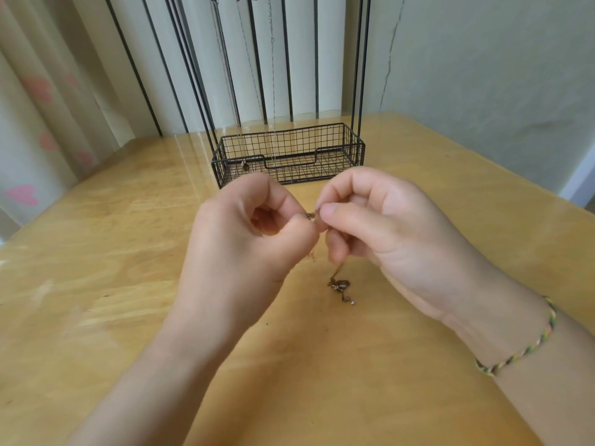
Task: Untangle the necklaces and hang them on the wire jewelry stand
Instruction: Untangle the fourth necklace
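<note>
Centrally, in front of the wire jewelry stand [289, 146], the left hand [244, 239] and the right hand [383, 226] meet above the worktop [96, 252]. Each grip is narrow: thumb and forefinger of both hands pinch a short, dark bronze-coloured stretch of the necklace [338, 284], and the remaining fingers are curled into the palms. Only a small kinked piece of chain shows between the fingertips; the part inside the fingers is hidden. Below the right hand the fine chain drops to a knotted clump that lies on the worktop nearer the viewer than the stand, with a tiny pale bead or clasp at its loose end; which it is cannot be told. A faint strand below the left hand is too blurred to trace.

The stand is black wire: a rectangular grid basket with a dipped front rim, and thin upright rods whose tops are cut off by the frame edge. Hung chains [272, 75] fall inside the rods as hair-thin lines, hard to count; a small dark pendant [245, 165] hangs at the basket's left front. The worktop is glossy, pale yellow wood grain. A braided thread bracelet [521, 352] circles the right wrist. Behind the stand are a pleated curtain [38, 91] with pink hearts and a cracked grey-green wall [483, 75].
</note>
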A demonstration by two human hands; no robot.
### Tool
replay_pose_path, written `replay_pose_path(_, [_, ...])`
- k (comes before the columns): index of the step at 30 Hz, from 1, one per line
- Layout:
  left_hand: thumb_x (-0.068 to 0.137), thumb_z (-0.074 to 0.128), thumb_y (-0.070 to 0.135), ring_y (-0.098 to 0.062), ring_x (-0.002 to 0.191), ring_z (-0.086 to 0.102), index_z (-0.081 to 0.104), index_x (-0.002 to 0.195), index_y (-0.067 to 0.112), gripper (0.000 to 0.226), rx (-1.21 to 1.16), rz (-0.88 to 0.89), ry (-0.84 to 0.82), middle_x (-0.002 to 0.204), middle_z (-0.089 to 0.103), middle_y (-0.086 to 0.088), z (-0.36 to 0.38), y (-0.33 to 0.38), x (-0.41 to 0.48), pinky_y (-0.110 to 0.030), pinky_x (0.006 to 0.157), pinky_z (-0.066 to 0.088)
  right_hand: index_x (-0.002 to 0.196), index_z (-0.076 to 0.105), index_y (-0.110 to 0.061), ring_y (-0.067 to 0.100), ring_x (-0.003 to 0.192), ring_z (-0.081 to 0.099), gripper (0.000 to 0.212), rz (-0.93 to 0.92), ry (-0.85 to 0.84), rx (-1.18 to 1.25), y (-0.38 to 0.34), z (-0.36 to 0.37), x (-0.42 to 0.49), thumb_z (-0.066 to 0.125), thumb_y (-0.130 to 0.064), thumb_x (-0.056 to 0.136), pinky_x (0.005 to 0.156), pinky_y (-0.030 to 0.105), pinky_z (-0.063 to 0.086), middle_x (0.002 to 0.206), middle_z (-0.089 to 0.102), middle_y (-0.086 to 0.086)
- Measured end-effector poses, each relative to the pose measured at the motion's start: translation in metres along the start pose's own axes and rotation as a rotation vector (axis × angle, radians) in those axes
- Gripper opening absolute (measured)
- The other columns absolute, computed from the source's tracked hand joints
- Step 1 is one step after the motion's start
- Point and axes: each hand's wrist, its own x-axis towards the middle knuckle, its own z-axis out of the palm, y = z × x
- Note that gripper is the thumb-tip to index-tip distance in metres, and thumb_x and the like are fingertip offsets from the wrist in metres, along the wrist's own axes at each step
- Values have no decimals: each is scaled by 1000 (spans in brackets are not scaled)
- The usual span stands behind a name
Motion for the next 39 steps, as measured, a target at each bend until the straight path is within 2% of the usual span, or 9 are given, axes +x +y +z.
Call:
replay_pose_path(3, [71,68,8,0,40,37,57,59,12,17,-171,-85,-29,46,49,13,0,-2,1,-7,40,27,81,59,-12,3,46,43,14,-13,36,-18,-2,0,-1,57,0,86,45,15,35,65,55,-2])
replay_pose_path(5, [67,64,15,-2,48,40,56,59,10,12,-235,-119,-47,51,50,10,-1,-4,2,-11,45,30,80,59,-14,1,48,43,18,-58,43,-66,-3,0,-1,58,4,85,46,10,33,68,54,-6])
replay_pose_path(7, [60,65,23,-15,59,41,58,60,12,13,-299,-156,-55,58,50,-1,-1,-8,3,-22,53,33,78,60,-15,5,51,42,21,-99,41,-123,-4,0,-2,60,5,83,48,11,34,70,55,-10])
replay_pose_path(11, [51,63,33,-22,67,36,61,58,19,15,-383,-190,-60,65,45,-9,-2,-7,4,-36,64,30,74,65,-18,7,55,43,9,-143,63,-216,-4,1,-4,65,-9,75,51,12,36,74,59,-11])
replay_pose_path(14, [51,63,31,-22,68,36,58,59,12,21,-385,-187,-60,65,44,-9,-2,-7,4,-40,67,29,72,64,-22,10,60,49,4,-179,103,-267,-4,3,-4,65,-18,72,56,14,40,79,61,-10])
replay_pose_path(16, [51,63,31,-21,67,36,57,61,9,25,-375,-187,-57,64,43,-8,-2,-8,4,-38,66,29,72,64,-21,9,68,58,5,-198,116,-276,-4,4,-4,65,-16,72,60,18,46,80,63,-8])
replay_pose_path(21, [62,60,14,-20,65,38,60,57,17,6,-371,-211,-48,57,48,-1,0,-8,4,-34,63,31,69,67,-23,6,82,61,3,-174,149,-351,-3,4,-4,66,-22,71,67,17,47,81,64,-10])
replay_pose_path(32, [63,61,15,-4,56,44,59,60,13,4,-296,-131,-80,56,53,8,1,-7,2,-12,50,35,67,68,-16,3,65,59,12,-135,124,-331,-8,4,-5,68,-8,75,57,10,42,73,68,-5])
replay_pose_path(39, [62,60,11,-1,50,38,56,61,10,5,-186,-30,-55,54,49,9,4,-5,0,-11,46,31,64,63,-15,4,57,50,2,-172,127,-411,-6,5,-3,64,-14,66,51,11,37,65,60,-1])
